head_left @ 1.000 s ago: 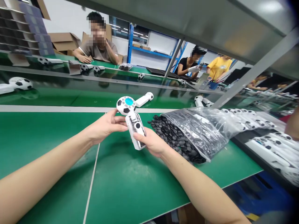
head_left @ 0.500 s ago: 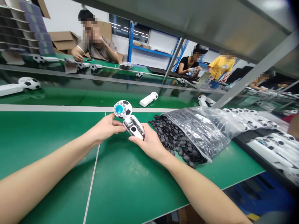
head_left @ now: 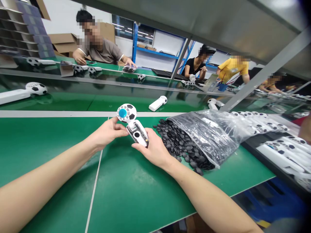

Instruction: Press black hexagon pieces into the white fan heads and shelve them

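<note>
A white handheld device (head_left: 137, 134) with a round football-patterned head and a blue disc is held over the green table (head_left: 121, 194). My right hand (head_left: 155, 147) grips its lower body, thumb in front. My left hand (head_left: 110, 131) pinches the device from the left, below the head; the tips of some fingers are hidden behind it. The front of the body shows dark inner parts and a black circle. To the right of my right hand, many small black pieces (head_left: 179, 140) spill from a clear plastic bag (head_left: 209, 136).
Beyond the table edge, a conveyor belt (head_left: 102, 100) carries similar devices (head_left: 157, 103). A black tray (head_left: 257, 145) of devices stands at the right. Several people sit across the line; a slanting metal post (head_left: 255, 74) crosses the right.
The device and both hands have shifted very slightly left. Devices on the belt have moved right. Across the line, a person's hand now reaches to a small pack.
</note>
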Demonstrator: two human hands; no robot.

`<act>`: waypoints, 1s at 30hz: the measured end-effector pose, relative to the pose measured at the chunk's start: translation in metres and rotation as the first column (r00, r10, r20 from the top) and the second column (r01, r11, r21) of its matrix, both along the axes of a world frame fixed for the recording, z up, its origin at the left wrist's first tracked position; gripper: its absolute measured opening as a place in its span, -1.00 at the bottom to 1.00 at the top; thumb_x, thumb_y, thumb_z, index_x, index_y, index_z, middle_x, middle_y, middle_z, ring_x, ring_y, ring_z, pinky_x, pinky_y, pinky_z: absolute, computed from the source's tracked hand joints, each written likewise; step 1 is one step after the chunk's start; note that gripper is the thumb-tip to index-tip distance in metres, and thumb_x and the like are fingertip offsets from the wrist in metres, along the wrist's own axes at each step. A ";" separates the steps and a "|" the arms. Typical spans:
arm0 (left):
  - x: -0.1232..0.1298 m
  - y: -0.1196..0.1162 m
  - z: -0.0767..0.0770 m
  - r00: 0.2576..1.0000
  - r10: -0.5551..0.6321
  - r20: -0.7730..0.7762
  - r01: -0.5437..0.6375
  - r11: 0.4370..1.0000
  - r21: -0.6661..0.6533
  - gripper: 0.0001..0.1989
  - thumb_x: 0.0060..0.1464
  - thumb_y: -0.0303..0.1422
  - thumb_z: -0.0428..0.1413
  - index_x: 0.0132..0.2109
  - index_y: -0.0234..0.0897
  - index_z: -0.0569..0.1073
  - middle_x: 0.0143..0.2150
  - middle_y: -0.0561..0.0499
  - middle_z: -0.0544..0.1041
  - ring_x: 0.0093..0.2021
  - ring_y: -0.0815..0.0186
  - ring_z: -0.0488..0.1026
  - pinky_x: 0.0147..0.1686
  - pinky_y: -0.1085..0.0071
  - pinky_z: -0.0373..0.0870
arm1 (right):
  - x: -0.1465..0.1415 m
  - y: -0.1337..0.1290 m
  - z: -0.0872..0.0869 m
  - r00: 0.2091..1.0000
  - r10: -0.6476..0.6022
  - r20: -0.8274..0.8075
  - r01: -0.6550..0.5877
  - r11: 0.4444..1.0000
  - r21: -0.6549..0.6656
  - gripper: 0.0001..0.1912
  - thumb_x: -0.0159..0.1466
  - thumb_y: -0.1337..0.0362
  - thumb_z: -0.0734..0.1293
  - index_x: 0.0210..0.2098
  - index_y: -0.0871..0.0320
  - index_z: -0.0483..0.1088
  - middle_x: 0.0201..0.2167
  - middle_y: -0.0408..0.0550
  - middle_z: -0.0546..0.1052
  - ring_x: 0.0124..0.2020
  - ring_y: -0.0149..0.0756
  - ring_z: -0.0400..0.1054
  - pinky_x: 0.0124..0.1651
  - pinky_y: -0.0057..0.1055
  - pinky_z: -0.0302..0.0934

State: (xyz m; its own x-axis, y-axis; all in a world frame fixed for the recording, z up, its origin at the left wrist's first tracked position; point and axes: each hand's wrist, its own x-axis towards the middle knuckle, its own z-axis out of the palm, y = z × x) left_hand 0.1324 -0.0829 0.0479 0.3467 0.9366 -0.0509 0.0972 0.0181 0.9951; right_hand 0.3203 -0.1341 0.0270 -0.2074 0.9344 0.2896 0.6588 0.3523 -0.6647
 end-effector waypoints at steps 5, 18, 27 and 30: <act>-0.001 0.000 0.002 1.000 -0.017 0.008 0.017 1.000 0.018 -0.47 -0.22 -0.41 0.23 -0.03 -0.28 0.28 -0.49 0.11 0.49 -0.36 0.30 0.42 -0.22 0.33 0.25 | 0.001 0.001 0.001 0.999 0.029 -0.034 -0.029 1.000 0.000 -0.58 0.14 0.08 0.29 -0.10 0.17 0.18 -0.20 -0.01 0.38 -0.19 -0.24 0.29 -0.18 -0.31 0.20; -0.001 0.001 0.001 0.996 -0.075 -0.044 0.067 0.984 -0.164 -0.36 -0.29 -0.44 0.24 0.03 -0.33 0.27 -0.49 0.12 0.48 -0.48 0.37 0.36 -0.44 0.43 0.18 | 0.000 -0.002 0.004 0.999 0.045 0.004 -0.044 0.977 -0.207 -0.54 0.12 -0.09 0.26 -0.20 0.14 0.26 -0.27 -0.03 0.45 -0.28 -0.22 0.35 -0.30 -0.35 0.18; -0.003 0.004 -0.006 0.997 -0.069 -0.044 0.052 0.949 -0.311 -0.27 -0.27 -0.43 0.26 0.11 -0.37 0.21 -0.48 0.09 0.48 -0.52 0.40 0.32 -0.48 0.44 0.20 | 0.001 0.005 -0.001 0.995 0.039 0.088 -0.015 0.964 -0.266 -0.57 0.26 -0.07 0.10 -0.32 0.18 0.33 -0.37 0.01 0.48 -0.40 -0.28 0.36 -0.40 -0.41 0.14; -0.004 0.004 -0.005 0.997 -0.076 -0.027 0.063 0.944 -0.325 -0.23 -0.27 -0.44 0.27 0.13 -0.39 0.18 -0.44 0.05 0.49 -0.45 0.37 0.38 -0.46 0.45 0.24 | 0.002 0.006 -0.002 0.999 0.022 0.040 -0.011 0.968 -0.252 -0.60 0.25 -0.04 0.14 -0.28 0.17 0.35 -0.38 -0.01 0.48 -0.40 -0.29 0.36 -0.39 -0.41 0.15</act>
State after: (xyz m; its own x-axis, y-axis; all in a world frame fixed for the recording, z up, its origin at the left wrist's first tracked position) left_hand 0.1287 -0.0788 0.0434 0.4021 0.8410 -0.3619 0.1476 0.3306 0.9322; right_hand 0.3227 -0.1279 0.0254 -0.2300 0.9725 0.0362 0.6838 0.1880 -0.7050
